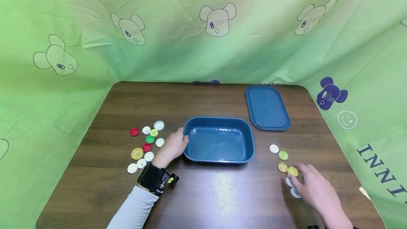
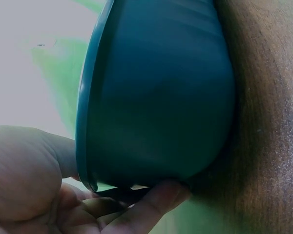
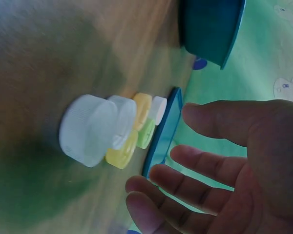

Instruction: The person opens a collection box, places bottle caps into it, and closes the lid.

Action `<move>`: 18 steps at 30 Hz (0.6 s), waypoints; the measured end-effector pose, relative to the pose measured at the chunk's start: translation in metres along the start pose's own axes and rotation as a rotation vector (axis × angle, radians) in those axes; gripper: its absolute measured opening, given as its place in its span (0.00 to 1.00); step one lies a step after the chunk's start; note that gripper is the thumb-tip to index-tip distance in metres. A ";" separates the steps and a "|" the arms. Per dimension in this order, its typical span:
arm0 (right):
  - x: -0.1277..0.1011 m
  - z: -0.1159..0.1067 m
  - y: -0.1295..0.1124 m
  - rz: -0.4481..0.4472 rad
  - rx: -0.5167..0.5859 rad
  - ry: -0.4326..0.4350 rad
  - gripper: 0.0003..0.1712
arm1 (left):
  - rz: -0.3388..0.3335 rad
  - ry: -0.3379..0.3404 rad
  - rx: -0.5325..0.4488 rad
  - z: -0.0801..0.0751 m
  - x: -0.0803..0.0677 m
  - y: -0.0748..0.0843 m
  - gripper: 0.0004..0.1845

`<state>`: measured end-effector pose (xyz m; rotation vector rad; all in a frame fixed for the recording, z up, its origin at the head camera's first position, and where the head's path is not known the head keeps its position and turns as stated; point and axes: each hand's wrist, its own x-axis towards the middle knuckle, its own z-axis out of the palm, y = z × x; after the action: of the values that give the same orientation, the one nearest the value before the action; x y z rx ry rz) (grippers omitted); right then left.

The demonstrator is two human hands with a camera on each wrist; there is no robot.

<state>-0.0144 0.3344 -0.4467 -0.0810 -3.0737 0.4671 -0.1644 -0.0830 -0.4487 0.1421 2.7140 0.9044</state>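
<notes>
Glossy blue plastic tub (image 1: 218, 143); matt wood-grain table (image 1: 203, 193); ribbed plastic caps (image 3: 90, 129).

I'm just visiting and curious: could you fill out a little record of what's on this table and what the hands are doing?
Left hand: holds blue tub by its left rim
Right hand: open, over caps at right, holding nothing
Tub contents: nothing visible
Lid: flat, behind tub to the right
Caps at left: loose cluster, mixed colours
Table: dark wood

"INNI", perhaps cut off, on green cloth (image 1: 378, 167)
</notes>
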 end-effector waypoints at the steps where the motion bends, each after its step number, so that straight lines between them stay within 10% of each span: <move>1: -0.002 0.001 0.000 0.007 0.002 -0.002 0.22 | 0.001 0.001 0.001 0.000 0.000 0.000 0.23; 18: -0.026 0.008 0.004 0.118 -0.005 -0.107 0.23 | -0.011 -0.016 -0.003 -0.001 0.001 0.000 0.23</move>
<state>0.0116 0.3339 -0.4563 -0.2471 -3.1875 0.4834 -0.1655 -0.0832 -0.4483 0.1338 2.6962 0.9002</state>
